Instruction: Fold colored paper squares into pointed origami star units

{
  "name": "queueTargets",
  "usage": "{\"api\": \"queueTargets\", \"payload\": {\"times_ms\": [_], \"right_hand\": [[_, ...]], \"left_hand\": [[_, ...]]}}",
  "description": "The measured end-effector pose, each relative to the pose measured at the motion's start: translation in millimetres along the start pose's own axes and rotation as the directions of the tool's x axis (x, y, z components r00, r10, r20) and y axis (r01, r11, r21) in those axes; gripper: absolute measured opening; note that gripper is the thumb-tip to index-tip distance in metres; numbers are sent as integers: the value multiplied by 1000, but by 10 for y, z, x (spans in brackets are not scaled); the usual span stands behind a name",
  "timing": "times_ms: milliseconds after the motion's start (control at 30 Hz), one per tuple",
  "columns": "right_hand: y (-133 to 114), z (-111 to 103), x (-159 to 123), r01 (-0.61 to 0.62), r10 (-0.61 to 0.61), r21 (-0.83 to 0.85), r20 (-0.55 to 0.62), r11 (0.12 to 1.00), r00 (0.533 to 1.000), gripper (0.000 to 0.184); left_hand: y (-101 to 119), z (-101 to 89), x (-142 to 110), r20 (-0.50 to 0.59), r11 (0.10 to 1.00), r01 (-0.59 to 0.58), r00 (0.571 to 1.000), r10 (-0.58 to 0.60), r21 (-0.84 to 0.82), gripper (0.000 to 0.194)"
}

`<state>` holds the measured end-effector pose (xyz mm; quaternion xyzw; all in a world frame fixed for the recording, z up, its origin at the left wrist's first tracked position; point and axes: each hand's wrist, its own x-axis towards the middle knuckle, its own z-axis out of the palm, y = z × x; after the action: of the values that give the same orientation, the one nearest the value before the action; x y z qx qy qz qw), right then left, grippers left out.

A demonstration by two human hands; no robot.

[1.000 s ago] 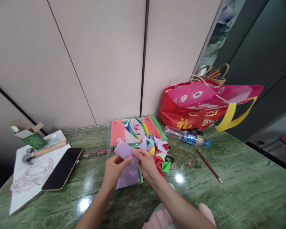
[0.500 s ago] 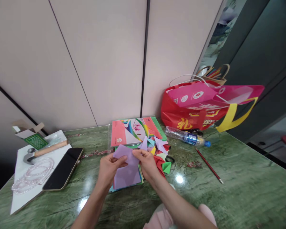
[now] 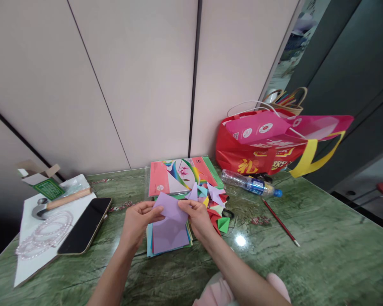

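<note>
A sheet of purple paper (image 3: 170, 208) is stretched between my two hands, tilted above a stack of coloured paper (image 3: 170, 238) whose top sheet is the same purple. My left hand (image 3: 140, 217) pinches its left edge between thumb and fingers. At the right edge, the thumb and fingers of my right hand (image 3: 196, 214) are closed on it. Folded paper pieces (image 3: 214, 194) in purple, red, green and yellow lie just beyond my right hand. Behind the sheet rests a printed pack of craft paper (image 3: 181, 175).
To the left, a white board (image 3: 28, 238) carries a hammer (image 3: 64, 202), a beaded string (image 3: 47, 231) and a small open box (image 3: 46, 182); a phone (image 3: 84, 227) overlaps it. A plastic bottle (image 3: 250, 183), a pencil (image 3: 281, 223) and a red bag (image 3: 258, 146) are on the right.
My left hand has shifted left and now grips the sheet by its left edge. The sheet has spread wider and flatter between both hands. My right hand has barely moved.
</note>
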<state>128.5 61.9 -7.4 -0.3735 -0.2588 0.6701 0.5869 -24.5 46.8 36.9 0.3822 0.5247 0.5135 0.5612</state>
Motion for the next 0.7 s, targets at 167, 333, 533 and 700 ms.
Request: {"api": "queueTargets", "payload": {"times_ms": [167, 333, 533, 700], "right_hand": [[7, -7, 10, 12, -12, -20, 6, 1000, 1000, 22], [5, -9, 11, 39, -38, -46, 9, 998, 999, 21], [-3, -41, 25, 101, -97, -152, 33, 983, 995, 20], [-25, -42, 8, 99, -87, -220, 64, 970, 994, 20]], "left_hand": [[-9, 35, -5, -53, 999, -32, 998, 32, 13, 24], [-3, 45, -13, -77, 997, -68, 995, 70, 31, 24], [56, -25, -20, 128, 987, -11, 992, -10, 161, 26], [69, -34, -33, 233, 973, 38, 968, -92, 230, 34]]}}
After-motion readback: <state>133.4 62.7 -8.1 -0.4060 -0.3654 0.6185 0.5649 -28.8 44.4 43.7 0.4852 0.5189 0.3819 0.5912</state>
